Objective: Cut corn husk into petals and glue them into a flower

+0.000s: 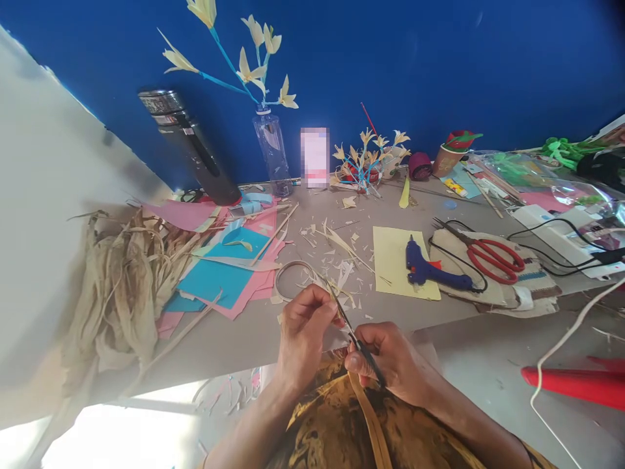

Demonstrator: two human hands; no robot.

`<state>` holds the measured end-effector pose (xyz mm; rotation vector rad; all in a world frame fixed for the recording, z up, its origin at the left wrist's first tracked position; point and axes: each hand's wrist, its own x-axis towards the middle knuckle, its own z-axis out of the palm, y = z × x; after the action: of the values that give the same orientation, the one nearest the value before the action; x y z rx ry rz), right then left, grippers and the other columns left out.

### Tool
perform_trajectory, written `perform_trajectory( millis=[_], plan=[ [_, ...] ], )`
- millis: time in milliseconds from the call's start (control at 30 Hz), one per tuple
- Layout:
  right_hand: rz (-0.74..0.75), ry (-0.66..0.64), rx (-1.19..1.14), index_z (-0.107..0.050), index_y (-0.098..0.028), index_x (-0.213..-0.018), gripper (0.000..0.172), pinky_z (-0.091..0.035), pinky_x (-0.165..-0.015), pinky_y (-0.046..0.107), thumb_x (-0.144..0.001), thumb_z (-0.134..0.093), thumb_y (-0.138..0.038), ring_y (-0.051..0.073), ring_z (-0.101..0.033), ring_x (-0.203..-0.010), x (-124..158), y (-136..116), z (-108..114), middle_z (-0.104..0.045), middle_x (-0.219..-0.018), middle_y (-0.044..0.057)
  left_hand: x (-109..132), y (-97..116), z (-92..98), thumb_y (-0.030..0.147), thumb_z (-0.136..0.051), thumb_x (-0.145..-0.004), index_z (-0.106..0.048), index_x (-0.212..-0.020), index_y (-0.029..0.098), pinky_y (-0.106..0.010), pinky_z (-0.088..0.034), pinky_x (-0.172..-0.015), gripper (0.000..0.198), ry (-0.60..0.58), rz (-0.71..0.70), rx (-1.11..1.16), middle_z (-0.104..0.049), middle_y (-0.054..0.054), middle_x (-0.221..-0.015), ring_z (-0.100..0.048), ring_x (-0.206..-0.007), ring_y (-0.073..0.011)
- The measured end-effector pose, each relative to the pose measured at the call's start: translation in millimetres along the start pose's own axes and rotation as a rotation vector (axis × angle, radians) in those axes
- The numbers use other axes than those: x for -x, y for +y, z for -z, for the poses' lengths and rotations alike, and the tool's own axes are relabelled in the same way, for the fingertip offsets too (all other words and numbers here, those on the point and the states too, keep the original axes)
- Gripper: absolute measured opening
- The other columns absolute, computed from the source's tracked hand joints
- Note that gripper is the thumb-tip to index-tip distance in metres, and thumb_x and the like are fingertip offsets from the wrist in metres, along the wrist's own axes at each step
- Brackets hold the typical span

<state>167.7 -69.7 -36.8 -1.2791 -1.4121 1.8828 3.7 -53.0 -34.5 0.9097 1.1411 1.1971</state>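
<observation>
My left hand (303, 329) is closed in a pinch on a thin pale strip of dried leaf (328, 286) at the table's front edge. My right hand (390, 361) is closed round the handles of small dark scissors (352, 332). Their blades point up and left, against the strip next to my left fingers. Pale cut scraps (336, 251) lie scattered on the table just beyond both hands. A tan band (374, 430) runs down over my patterned lap.
A heap of dried husks (122, 280) lies left, beside blue and pink paper sheets (222, 277). A blue glue gun (432, 270) rests on yellow paper, with red scissors (493, 254) further right. A bottle with paper flowers (271, 150), a dark flask (193, 150) and cables (561, 251) stand behind.
</observation>
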Motion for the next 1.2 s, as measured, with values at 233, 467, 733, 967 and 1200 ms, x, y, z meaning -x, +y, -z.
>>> perform_trajectory(
  millis=[233, 467, 733, 967, 1200],
  plan=[
    [0.014, 0.032, -0.007, -0.051, -0.019, -0.063, 0.050, -0.032, -0.047, 0.022, -0.071, -0.075, -0.062, 0.011, -0.045, -0.050, 1.9, 6.9, -4.2, -0.051, -0.053, -0.003, 1.7, 0.7, -0.8, 0.019, -0.057, -0.084, -0.053, -0.065, 0.020, -0.026, -0.042, -0.065, 0.019, -0.003, -0.038, -0.061, -0.057, 0.002, -0.060, -0.053, -0.061, -0.0132],
    [0.046, 0.082, 0.063, -0.047, -0.019, -0.060, 0.050, -0.029, -0.048, 0.022, -0.074, -0.075, -0.058, 0.010, -0.039, -0.051, 4.9, 10.3, -5.2, -0.047, -0.053, -0.004, 1.9, 3.0, -2.7, 0.021, -0.057, -0.084, -0.052, -0.064, 0.020, -0.026, -0.039, -0.064, 0.021, -0.021, -0.036, -0.066, -0.055, 0.002, -0.059, -0.050, -0.060, -0.0127],
    [0.018, 0.099, 0.119, -0.046, -0.019, -0.059, 0.052, -0.026, -0.048, 0.022, -0.069, -0.077, -0.060, 0.009, -0.034, -0.053, 6.5, 4.0, -4.6, -0.043, -0.054, -0.005, 0.4, 1.0, -1.1, 0.023, -0.059, -0.079, -0.051, -0.061, 0.020, -0.026, -0.038, -0.060, 0.020, -0.090, 0.058, 0.103, -0.054, 0.002, -0.057, -0.049, -0.056, -0.0128],
    [0.010, 0.122, 0.147, -0.041, -0.020, -0.058, 0.054, -0.019, -0.048, 0.023, -0.067, -0.076, -0.061, 0.009, -0.024, -0.056, 6.7, 1.5, -5.4, -0.029, -0.057, -0.006, 0.8, 1.5, -2.1, 0.018, -0.058, -0.079, -0.053, -0.060, 0.019, -0.026, -0.037, -0.059, 0.020, -0.103, 0.069, 0.151, -0.053, 0.002, -0.055, -0.048, -0.055, -0.0121],
    [0.037, 0.139, 0.144, -0.037, -0.020, -0.056, 0.056, -0.019, -0.049, 0.024, -0.068, -0.076, -0.059, 0.009, -0.025, -0.055, 6.1, 4.3, -4.4, -0.030, -0.055, -0.007, 1.4, -2.1, 0.0, 0.019, -0.059, -0.080, -0.055, -0.060, 0.019, -0.026, -0.038, -0.060, 0.020, -0.122, 0.057, 0.159, -0.054, 0.002, -0.056, -0.048, -0.055, -0.0120]
  ],
)
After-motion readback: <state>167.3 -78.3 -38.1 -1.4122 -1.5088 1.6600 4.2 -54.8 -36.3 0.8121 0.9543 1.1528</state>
